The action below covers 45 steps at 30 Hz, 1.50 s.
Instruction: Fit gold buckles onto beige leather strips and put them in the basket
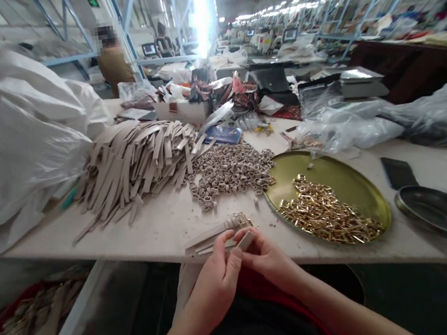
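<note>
Workshop worktop (pixel 158 236) is carrying a strip pile (pixel 135 157).
Left hand (pixel 216 273), right hand (pixel 266 258) both pinching one pale strip (pixel 245 241): handling step, apparently; next move probably needing fine finger control.

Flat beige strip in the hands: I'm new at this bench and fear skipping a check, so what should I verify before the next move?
1. Flat beige strip secured: ok, left hand and right hand pinch it.
2. Whole strip visible: not ok, the hands cover part.
3. Small beige oval loops within view: ok, heaped on the pale table.
4. Gold-coloured metal pieces contained: ok, heaped in the round gold-coloured tray.
5. Loop count: cannot tell, too jumbled.
</note>
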Motion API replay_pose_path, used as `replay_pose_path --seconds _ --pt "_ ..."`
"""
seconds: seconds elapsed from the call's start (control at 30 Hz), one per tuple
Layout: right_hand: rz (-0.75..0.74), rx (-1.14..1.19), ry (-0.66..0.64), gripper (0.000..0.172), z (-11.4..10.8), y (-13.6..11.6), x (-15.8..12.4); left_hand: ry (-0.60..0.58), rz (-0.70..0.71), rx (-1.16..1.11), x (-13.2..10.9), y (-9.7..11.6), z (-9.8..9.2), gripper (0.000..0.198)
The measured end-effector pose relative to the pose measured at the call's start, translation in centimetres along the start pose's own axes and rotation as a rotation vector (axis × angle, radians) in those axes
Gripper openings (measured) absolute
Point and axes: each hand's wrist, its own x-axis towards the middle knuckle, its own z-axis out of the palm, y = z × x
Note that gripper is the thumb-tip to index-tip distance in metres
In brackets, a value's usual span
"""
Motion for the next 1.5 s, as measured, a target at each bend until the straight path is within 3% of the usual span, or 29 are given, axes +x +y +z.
replay_pose_path --seconds 0.07,0.13,0.23,0.33,0.4,0.5,0.57,0.63,0.73,0.8,0.93,1.07,1.17,1.3,1.5 --pt "-0.087 -0.190 -0.021 0.035 -0.8 0.0 0.3 -0.016 0.009 0.071 0.7 -0.4 -0.2 0.033" --pt "-0.136 -0.494 -0.014 0.036 -3.1 -0.6 0.9 -0.023 -0.017 0.168 1.4 -1.0 -0.6 0.032" --pt "-0.155 -1.129 0.160 0.012 -8.7 -2.6 2.6 -0.002 -0.058 0.208 2.3 -2.0 -1.1 0.036" --pt "-0.024 -1.584 0.291 0.013 -14.1 -4.0 4.8 -0.003 -0.060 0.150 3.1 -2.7 -1.1 0.035" --pt "0.089 -1.654 0.254 0.014 -16.4 -4.2 6.1 -0.022 -0.065 0.136 3.5 -2.9 -1.0 0.035" --pt "0.132 -1.593 0.212 0.015 -17.5 -3.9 6.8 -0.035 -0.073 0.146 3.9 -2.8 -0.9 0.035" --pt "0.075 -1.477 0.252 0.014 -16.8 -3.8 6.5 -0.036 -0.062 0.166 3.9 -2.3 -0.9 0.034" --pt "0.008 -1.196 0.273 0.015 -14.8 -3.8 5.6 -0.052 -0.042 0.181 3.9 -1.5 -0.7 0.030" --pt "-0.024 -0.621 0.197 0.023 -10.1 -3.9 3.8 -0.059 -0.001 0.134 3.7 -0.2 0.3 0.024" --pt "-0.019 -0.367 0.158 0.028 -6.6 -3.6 2.6 -0.027 0.044 0.062 3.3 0.4 1.1 0.025" --pt "0.018 -0.229 0.106 0.036 -2.0 -2.3 0.8 0.085 0.097 0.074 1.7 0.9 1.5 0.022" --pt "0.085 -0.315 -0.077 0.038 -1.5 -1.5 -0.7 0.164 0.060 0.215 -0.2 0.9 0.6 0.017" --pt "-0.034 -0.333 -0.172 0.025 -1.8 -1.6 -1.7 0.134 0.070 0.235 -1.1 0.8 0.1 0.018" --pt "-0.168 -0.325 -0.062 0.015 -1.5 -1.6 -2.4 -0.011 0.084 0.158 -1.7 0.5 0.1 0.014" --pt "0.028 0.031 0.073 0.023 -1.0 -1.2 -2.4 -0.092 0.058 -0.093 -2.8 -1.4 -0.4 0.032"
